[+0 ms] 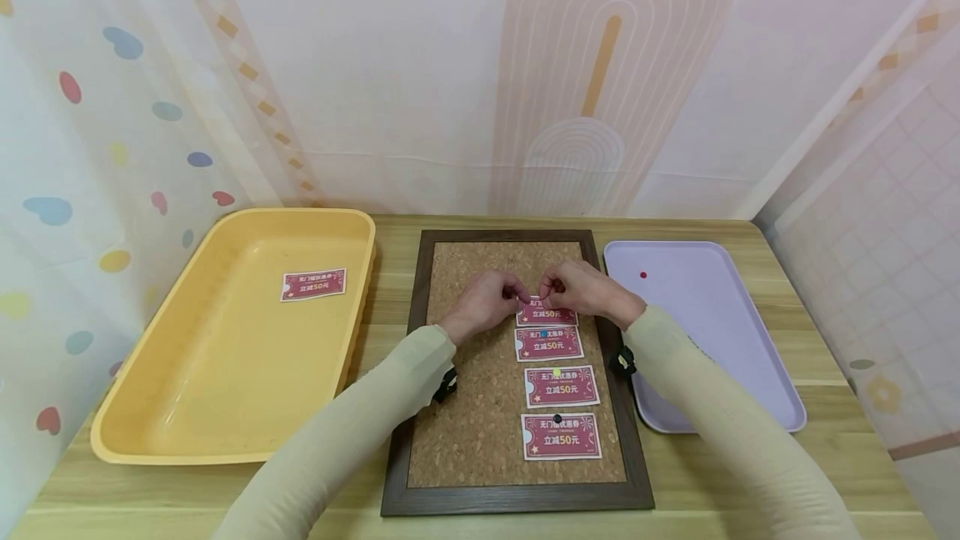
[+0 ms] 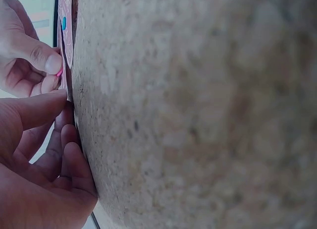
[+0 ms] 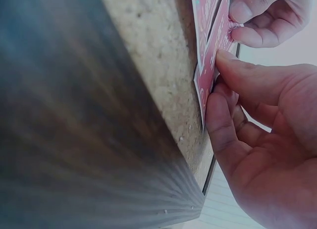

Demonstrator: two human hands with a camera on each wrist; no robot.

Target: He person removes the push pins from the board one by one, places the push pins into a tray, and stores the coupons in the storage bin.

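A red coupon (image 1: 551, 316) lies near the top of the cork board (image 1: 480, 440). My left hand (image 1: 486, 300) pinches its upper left edge between thumb and fingers. At the coupon's upper edge, my right hand (image 1: 583, 288) pinches a small pink push pin (image 2: 59, 73), mostly covered by thumb and fingertip. Below, in a column, come a coupon with a blue pin (image 1: 543, 333), another with a yellow-green pin (image 1: 557, 372), and a lowest coupon (image 1: 561, 440) with a black pin (image 1: 557, 418). In the right wrist view, the held coupon (image 3: 203, 97) overlaps its pinned neighbour.
Left of the board stands a deep yellow tray (image 1: 225, 340) with one coupon (image 1: 313, 284) in it. To the right lies a shallow purple tray (image 1: 701, 290) holding a red pin (image 1: 643, 275); my right sleeve crosses over it. A dark wooden frame (image 1: 517, 497) edges the board.
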